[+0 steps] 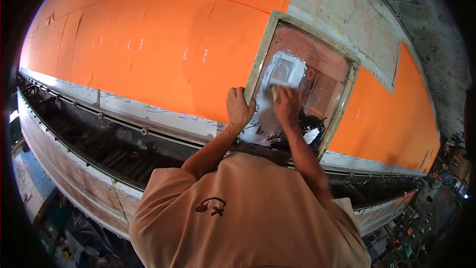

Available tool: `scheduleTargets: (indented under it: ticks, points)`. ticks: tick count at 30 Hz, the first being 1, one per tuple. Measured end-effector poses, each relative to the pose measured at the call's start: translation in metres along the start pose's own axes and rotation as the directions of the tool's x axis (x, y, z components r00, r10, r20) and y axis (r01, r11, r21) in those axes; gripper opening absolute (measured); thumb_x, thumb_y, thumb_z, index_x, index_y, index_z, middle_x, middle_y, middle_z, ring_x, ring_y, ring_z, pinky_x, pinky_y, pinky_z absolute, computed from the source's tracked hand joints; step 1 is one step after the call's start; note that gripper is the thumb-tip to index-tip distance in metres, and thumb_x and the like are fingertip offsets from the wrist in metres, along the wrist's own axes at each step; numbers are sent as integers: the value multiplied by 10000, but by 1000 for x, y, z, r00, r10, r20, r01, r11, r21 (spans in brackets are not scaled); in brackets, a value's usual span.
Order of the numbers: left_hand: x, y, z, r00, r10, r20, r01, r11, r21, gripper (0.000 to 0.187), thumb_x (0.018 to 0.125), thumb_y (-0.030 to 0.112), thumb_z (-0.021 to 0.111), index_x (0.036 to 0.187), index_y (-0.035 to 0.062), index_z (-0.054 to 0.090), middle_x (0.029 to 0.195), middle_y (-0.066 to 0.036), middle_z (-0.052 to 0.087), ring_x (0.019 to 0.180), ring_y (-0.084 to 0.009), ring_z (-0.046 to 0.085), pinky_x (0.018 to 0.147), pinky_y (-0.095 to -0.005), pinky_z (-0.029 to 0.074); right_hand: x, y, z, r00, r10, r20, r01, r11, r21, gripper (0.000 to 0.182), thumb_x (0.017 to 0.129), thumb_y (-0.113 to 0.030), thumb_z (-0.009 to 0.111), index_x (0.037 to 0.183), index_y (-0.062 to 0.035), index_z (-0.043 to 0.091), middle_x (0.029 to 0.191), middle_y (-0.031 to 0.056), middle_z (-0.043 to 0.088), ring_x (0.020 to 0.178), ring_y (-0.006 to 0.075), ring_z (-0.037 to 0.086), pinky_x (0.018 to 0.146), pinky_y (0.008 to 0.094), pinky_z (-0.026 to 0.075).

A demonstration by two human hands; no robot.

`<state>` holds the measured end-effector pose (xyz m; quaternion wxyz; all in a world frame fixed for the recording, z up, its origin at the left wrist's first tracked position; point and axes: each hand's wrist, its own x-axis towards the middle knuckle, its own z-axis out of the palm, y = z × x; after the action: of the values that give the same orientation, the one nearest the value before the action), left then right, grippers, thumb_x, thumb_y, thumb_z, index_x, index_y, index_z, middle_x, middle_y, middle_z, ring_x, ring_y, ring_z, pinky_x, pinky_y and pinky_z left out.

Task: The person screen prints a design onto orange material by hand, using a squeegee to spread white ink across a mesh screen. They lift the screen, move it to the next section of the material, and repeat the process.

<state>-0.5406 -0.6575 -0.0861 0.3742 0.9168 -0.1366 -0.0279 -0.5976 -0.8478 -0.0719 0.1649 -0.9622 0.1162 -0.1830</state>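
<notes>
A screen-printing frame lies on orange fabric, its reddish mesh smeared with pale ink around a rectangular design. My left hand grips the left side rail of the frame, fingers over the top and thumb along the inner edge. In my right hand, blurred by motion, is a pale squeegee, pressed on the inked mesh near the middle. Darker ink and a white blob sit at the lower right inside the frame.
Orange fabric panels with small white marks cover the long table on both sides of the frame. A metal rail with bolts runs along the near edge, above a dark trough. Stained grey tabletop shows at the upper right.
</notes>
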Motion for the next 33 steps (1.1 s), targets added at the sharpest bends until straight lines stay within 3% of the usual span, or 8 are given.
scheduleTargets:
  ticks: [6,11,16,18,20,22,24,33]
  points:
    - [-4,4,-5,1000,8,-5,-8,1000,13,368,807,163,730,1105,14,575,1009,-229,577,994,-450,577,840,-557,476,46,15,-54,859,122,498,-193,977,94,155,875,-257,735,985,-193,822,1063,101,779,1071,321,722,1239,597,253]
    - [-2,36,-30,971,-186,153,207,969,-137,341,844,150,688,1105,18,514,894,-253,650,842,-438,679,759,-540,520,75,1,-33,972,218,87,-231,956,183,265,834,-125,736,1085,-93,813,1060,178,775,1053,344,716,983,450,505]
    - [2,44,-31,945,-260,200,304,923,-234,290,854,101,641,1082,6,488,946,-304,667,884,-510,669,784,-554,525,-59,-8,-58,997,-70,29,67,992,102,336,754,-65,756,1089,-93,767,1145,55,731,1088,277,687,1145,587,370]
    - [-2,62,-40,927,-285,242,350,891,-290,256,842,65,607,1051,-5,476,875,-286,661,847,-481,677,751,-548,524,-91,20,-101,995,96,-28,-92,988,123,299,725,-73,803,1022,-82,774,1252,95,720,1228,295,648,1185,515,373]
    - [-9,70,-38,930,-270,249,344,880,-329,267,845,68,609,1060,-7,470,880,-284,661,843,-474,679,747,-546,525,-118,66,-127,878,433,-203,-315,843,437,240,752,-34,707,989,-9,742,1205,207,709,1162,357,671,1086,448,474]
    - [-9,62,-15,931,-247,270,334,873,-354,277,848,72,610,1068,-9,463,885,-283,662,838,-467,680,742,-545,526,-198,179,-74,427,904,-2,-637,302,709,366,706,-48,661,1056,53,697,1145,165,699,1097,313,669,1030,409,488]
    - [-14,18,20,993,-107,56,118,960,-255,331,855,95,625,1115,-15,452,916,-295,664,846,-474,683,756,-542,532,-214,185,-72,405,912,63,-608,217,764,410,684,-64,658,1075,57,680,1115,143,687,1053,297,662,986,390,497]
    - [-30,-25,46,993,-61,103,88,956,-280,399,882,209,680,1166,19,473,963,-241,605,906,-451,631,812,-523,497,-204,187,-75,343,939,10,-688,244,683,415,680,-90,678,1070,51,687,976,92,675,959,276,655,890,353,499]
